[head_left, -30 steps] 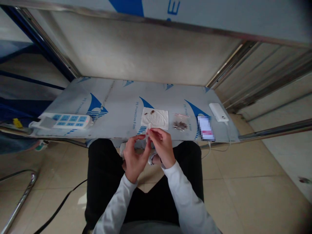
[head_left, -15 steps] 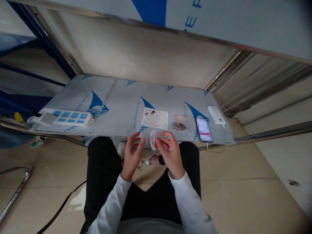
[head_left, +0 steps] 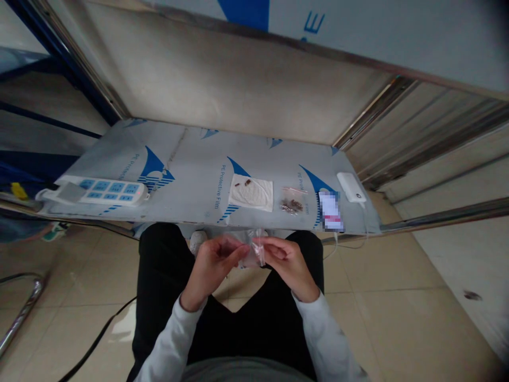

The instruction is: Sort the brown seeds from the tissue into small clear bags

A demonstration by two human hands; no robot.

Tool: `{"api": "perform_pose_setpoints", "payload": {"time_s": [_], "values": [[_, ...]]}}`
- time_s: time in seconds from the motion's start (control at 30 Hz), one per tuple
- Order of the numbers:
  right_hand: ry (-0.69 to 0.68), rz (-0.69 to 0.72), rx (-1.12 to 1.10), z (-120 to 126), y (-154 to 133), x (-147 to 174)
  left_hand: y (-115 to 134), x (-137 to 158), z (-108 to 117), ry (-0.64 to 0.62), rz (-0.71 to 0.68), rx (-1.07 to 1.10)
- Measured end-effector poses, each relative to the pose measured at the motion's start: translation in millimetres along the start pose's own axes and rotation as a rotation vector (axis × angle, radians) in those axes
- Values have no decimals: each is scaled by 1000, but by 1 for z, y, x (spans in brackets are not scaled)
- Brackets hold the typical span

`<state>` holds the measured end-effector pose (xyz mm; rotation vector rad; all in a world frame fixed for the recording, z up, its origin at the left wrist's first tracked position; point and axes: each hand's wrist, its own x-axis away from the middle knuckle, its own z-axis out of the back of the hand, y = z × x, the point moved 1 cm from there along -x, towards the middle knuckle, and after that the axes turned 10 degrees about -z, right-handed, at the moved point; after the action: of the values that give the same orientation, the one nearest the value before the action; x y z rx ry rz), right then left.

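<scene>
A clear plastic zip bag (head_left: 253, 257) is stretched between my hands, over my lap and just in front of the shelf edge. My left hand (head_left: 217, 260) pinches its left side between thumb and fingers. On its right side, my right hand (head_left: 284, 258) is closed with the fingertips on the plastic. Whether anything lies inside this bag I cannot make out. Beyond my hands, a white cloth or tissue (head_left: 256, 197) lies on the shelf with two small brown pieces (head_left: 247, 182) on it. Right of it is another clear bag (head_left: 293, 202) with several small brownish metallic parts.
The film-covered metal shelf (head_left: 186, 196) carries a power strip (head_left: 113, 192) at left. At right lie a phone (head_left: 331, 210) and a white power bank (head_left: 351, 187) with a cable. An upper shelf (head_left: 369, 40) overhangs the back.
My left hand has moved in from apart and taken hold of the bag. Both hands have come lower, toward my lap, and the bag is now spread between them.
</scene>
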<state>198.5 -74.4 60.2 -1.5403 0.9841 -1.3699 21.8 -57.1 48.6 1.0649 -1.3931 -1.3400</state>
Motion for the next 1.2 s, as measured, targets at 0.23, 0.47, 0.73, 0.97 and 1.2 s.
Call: {"api": "perform_pose_setpoints", "payload": {"time_s": [0.23, 0.47, 0.73, 0.97, 1.2], "values": [[-51, 42, 134, 7, 0, -9, -10, 5, 14, -7, 21, -151], [-47, 119, 364, 1, 2, -8, 5, 5, 20, -21, -422, -792], [-191, 142, 545, -22, -23, -18, -13, -4, -12, -52, -351, -558], [263, 294, 863, 26, -14, -168, -33, 5, 6, 199, -248, -561], [61, 326, 1281, 30, -9, -252, -36, 15, 15, 262, -234, -505]]}}
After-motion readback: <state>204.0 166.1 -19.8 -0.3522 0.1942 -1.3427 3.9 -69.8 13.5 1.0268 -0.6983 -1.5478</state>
